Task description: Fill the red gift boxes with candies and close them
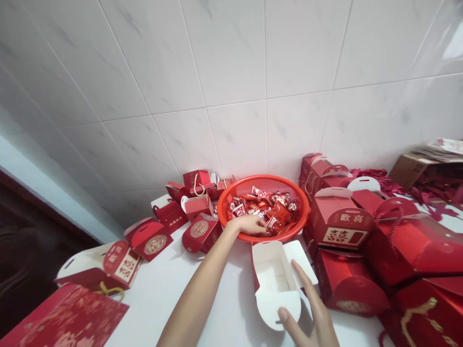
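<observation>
My left hand (253,225) reaches over the near rim of a red plastic basket (306,207), its fingers curled down among the red wrapped candies (278,212). The fingertips are partly hidden, so I cannot make out what they hold. Just in front of the basket stands a paper gift box (271,272) with its white inside facing up and its flaps folded outward. No candy shows inside it. My right hand (313,308) grips the box from the right, thumb on the near flap and a finger along the right side.
Red gift boxes (340,217) are stacked on the right, and several more boxes (155,236) stand on the left. A flat red bag (68,318) lies at front left. Behind the white table (162,294) rises a tiled wall (235,72). A cardboard box (410,168) stands far right.
</observation>
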Available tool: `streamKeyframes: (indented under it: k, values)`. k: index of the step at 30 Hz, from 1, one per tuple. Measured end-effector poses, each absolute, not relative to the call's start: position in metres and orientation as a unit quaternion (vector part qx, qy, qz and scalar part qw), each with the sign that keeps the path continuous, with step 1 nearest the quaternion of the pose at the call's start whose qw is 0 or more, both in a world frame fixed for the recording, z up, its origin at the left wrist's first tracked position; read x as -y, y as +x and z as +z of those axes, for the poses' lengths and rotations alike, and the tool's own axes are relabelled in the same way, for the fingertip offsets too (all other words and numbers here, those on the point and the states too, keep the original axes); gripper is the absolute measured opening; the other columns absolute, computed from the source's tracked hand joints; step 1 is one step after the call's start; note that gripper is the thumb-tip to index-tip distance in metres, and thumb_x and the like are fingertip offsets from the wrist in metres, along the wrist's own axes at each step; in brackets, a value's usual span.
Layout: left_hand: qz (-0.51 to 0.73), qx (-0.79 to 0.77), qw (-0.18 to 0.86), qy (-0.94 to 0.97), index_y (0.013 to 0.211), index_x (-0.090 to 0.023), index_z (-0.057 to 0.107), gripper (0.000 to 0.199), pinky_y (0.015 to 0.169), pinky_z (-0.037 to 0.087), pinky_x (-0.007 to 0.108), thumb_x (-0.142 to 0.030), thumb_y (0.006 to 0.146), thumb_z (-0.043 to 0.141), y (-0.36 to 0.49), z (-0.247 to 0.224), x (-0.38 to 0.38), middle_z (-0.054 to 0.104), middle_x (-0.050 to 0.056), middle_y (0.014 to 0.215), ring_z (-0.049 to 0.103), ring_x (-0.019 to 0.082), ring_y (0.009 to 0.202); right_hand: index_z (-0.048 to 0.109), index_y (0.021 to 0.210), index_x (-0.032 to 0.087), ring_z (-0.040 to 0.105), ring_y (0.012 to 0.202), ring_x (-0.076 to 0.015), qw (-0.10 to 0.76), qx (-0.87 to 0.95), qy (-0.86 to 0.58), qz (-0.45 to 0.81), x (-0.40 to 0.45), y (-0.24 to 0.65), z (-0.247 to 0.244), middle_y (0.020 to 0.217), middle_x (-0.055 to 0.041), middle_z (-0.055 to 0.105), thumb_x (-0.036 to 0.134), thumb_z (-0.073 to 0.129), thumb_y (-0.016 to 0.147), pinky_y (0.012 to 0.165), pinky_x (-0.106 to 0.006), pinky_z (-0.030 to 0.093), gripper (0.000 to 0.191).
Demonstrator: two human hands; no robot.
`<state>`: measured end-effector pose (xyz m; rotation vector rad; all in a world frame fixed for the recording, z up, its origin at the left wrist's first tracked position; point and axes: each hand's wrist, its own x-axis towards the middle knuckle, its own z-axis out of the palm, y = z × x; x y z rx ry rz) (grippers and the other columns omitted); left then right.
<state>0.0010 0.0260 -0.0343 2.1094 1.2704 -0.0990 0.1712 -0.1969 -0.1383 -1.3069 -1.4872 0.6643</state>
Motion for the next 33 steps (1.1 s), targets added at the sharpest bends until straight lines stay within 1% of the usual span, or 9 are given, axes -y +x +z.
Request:
streamKeyframes:
  k: [4,8,13,17,21,26,28,30,33]
  values:
    - [0.052,-0.492,0.31,0.812,0.097,-0.017,0.077,0.026,0.084,0.049,0.025,-0.024,0.087,0.055,0.0005,-0.0317,-0.0274,0.078,0.003,0.101,0.068,0.019,0.093,0.033,0.159,0.021,0.039,0.149,-0.0315,0.508,0.617,-0.53,0.283,0.1963,0.1728,-0.139,0.159,-0.0118,0.044,0.044,0.052,0.101,0.116,-0.04,0.044,0.065]
    - [0.127,-0.498,0.303,0.802,0.103,-0.015,0.075,0.031,0.085,0.049,0.029,-0.032,0.089,0.053,-0.0012,-0.0304,-0.0283,0.077,0.006,0.101,0.067,0.022,0.093,0.032,0.16,0.022,0.041,0.148,-0.0332,0.506,0.613,-0.53,0.297,0.1964,0.1739,-0.1379,0.158,-0.0125,0.045,0.048,0.054,0.099,0.115,-0.043,0.044,0.069]
    - [0.186,-0.494,0.306,0.792,0.096,-0.015,0.073,0.027,0.076,0.049,0.028,-0.032,0.088,0.054,-0.0009,-0.0295,-0.0266,0.073,0.004,0.09,0.065,0.019,0.08,0.036,0.157,0.025,0.039,0.149,-0.0353,0.505,0.598,-0.535,0.316,0.198,0.1737,-0.1342,0.157,-0.0119,0.047,0.047,0.056,0.098,0.116,-0.047,0.043,0.067]
    - [0.225,-0.489,0.311,0.783,0.098,-0.015,0.072,0.026,0.072,0.05,0.027,-0.031,0.088,0.054,-0.0005,-0.0292,-0.0243,0.072,0.003,0.089,0.063,0.017,0.075,0.036,0.157,0.028,0.041,0.147,-0.0352,0.502,0.593,-0.539,0.327,0.1983,0.1733,-0.1334,0.157,-0.0101,0.047,0.049,0.056,0.097,0.116,-0.048,0.043,0.067]
    - [0.249,-0.497,0.308,0.772,0.105,-0.016,0.072,0.03,0.07,0.051,0.027,-0.033,0.087,0.056,-0.0019,-0.0303,-0.0239,0.072,0.003,0.089,0.063,0.017,0.072,0.036,0.156,0.028,0.037,0.149,-0.0345,0.498,0.588,-0.542,0.335,0.1983,0.1731,-0.1336,0.16,-0.0098,0.042,0.053,0.054,0.097,0.118,-0.049,0.039,0.067]
    - [0.259,-0.511,0.295,0.765,0.108,-0.016,0.073,0.029,0.077,0.051,0.028,-0.028,0.088,0.054,-0.0023,-0.0307,-0.0254,0.073,0.004,0.095,0.066,0.019,0.083,0.031,0.158,0.028,0.035,0.151,-0.0332,0.492,0.585,-0.547,0.342,0.1985,0.1735,-0.1327,0.162,-0.0095,0.039,0.055,0.053,0.097,0.118,-0.047,0.039,0.071]
    - [0.256,-0.515,0.295,0.763,0.108,-0.016,0.073,0.029,0.074,0.051,0.027,-0.028,0.088,0.054,-0.002,-0.0311,-0.0256,0.072,0.004,0.091,0.065,0.019,0.079,0.031,0.158,0.028,0.035,0.151,-0.0331,0.492,0.587,-0.546,0.341,0.1986,0.1737,-0.1325,0.162,-0.0093,0.039,0.055,0.053,0.097,0.118,-0.047,0.039,0.071]
    - [0.25,-0.519,0.299,0.761,0.109,-0.015,0.072,0.029,0.068,0.049,0.026,-0.028,0.088,0.055,-0.0021,-0.0316,-0.0254,0.07,0.002,0.082,0.064,0.017,0.069,0.031,0.158,0.028,0.035,0.151,-0.0334,0.493,0.59,-0.544,0.336,0.1986,0.1736,-0.1328,0.162,-0.0094,0.039,0.055,0.053,0.097,0.118,-0.047,0.04,0.071]
    - [0.239,-0.524,0.301,0.76,0.109,-0.015,0.072,0.03,0.064,0.047,0.025,-0.023,0.083,0.061,-0.003,-0.0324,-0.0252,0.067,-0.001,0.074,0.061,0.015,0.061,0.032,0.158,0.026,0.036,0.15,-0.0341,0.495,0.596,-0.54,0.33,0.1984,0.1738,-0.1342,0.162,-0.0108,0.039,0.054,0.054,0.097,0.117,-0.047,0.041,0.071]
